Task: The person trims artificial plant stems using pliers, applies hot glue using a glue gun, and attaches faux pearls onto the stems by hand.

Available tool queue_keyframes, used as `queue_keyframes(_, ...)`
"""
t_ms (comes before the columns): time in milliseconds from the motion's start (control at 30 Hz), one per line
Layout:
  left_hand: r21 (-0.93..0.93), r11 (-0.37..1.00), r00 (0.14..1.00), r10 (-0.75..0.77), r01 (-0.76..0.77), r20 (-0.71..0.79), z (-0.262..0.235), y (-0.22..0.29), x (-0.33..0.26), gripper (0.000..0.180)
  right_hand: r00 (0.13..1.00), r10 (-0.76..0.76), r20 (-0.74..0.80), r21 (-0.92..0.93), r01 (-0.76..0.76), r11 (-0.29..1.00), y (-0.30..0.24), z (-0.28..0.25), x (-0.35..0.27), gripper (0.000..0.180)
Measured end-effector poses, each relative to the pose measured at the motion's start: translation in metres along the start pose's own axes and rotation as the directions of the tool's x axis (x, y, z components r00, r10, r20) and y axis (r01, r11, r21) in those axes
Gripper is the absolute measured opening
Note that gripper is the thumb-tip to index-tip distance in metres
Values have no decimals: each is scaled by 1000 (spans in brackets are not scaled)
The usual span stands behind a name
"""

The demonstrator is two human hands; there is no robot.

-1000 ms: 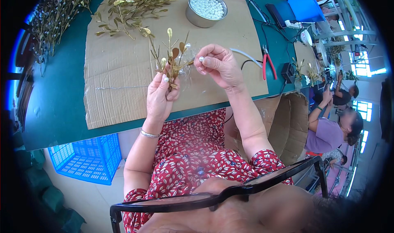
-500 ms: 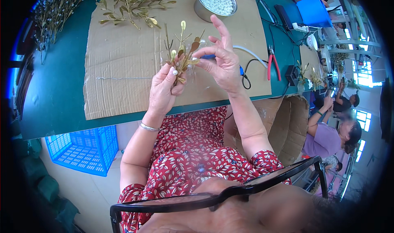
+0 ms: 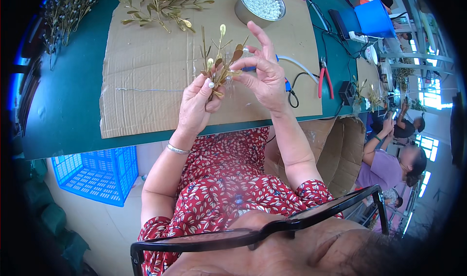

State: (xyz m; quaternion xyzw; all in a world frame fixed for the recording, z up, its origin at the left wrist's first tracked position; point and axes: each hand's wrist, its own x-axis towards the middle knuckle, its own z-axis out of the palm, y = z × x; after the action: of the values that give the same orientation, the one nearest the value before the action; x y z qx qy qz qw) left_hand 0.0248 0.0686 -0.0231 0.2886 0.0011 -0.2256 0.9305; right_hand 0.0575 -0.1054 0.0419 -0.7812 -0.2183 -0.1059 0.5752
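Glossy gold sprig (image 3: 220, 62) — matt cardboard (image 3: 146, 66), pearly beads (image 3: 262, 3)

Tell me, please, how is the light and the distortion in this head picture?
Head view: even daylight, bright windows at right; the gold sprig between the left hand and right hand is sharp; the table edge bends, the rim is black.

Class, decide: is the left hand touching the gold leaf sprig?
Touching. The head view shows the left hand with fingers closed around the stem of the gold leaf sprig.
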Motion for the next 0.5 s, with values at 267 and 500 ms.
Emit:
queue_keyframes(267, 32, 999, 999, 10, -9, -33, 4, 1, 0, 31, 999, 49, -1, 60, -49, 997, -2, 2, -1, 15)
queue_keyframes(500, 24, 1000, 1000, 3, -2, -27, 1, 0, 0, 31, 1000, 17, 12, 29, -17, 999, 2, 1, 1, 15)
